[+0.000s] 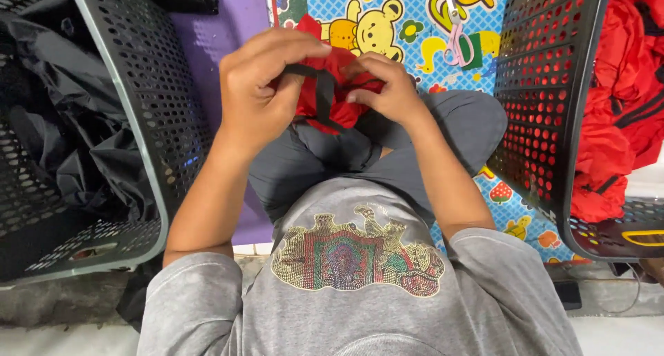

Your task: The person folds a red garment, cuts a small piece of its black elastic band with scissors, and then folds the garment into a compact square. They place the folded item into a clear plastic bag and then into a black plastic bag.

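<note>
Seated cross-legged on floor, looking down at lap. Left hand & right hand close together over knees, both pinched on a small red fabric piece w/ a black strap. Left fingers curled over strap's top end; right thumb and fingers gripping red cloth just beside strap. Piece held up off lap, roughly centre of view, above grey trousers.

Left side: black perforated plastic basket holding crumpled black fabric. Right side: second black basket stuffed w/ red fabric items bearing black straps. Far centre: cartoon-print mat, scissors lying on it untouched, well apart from hands.

Progress, judging by layout: right basket looks fairly full of similar red pieces, though whether finished or waiting can't tell. Current piece in mid-handling, strap not yet let go. Exact action on strap not clear, fingers hiding contact point.
</note>
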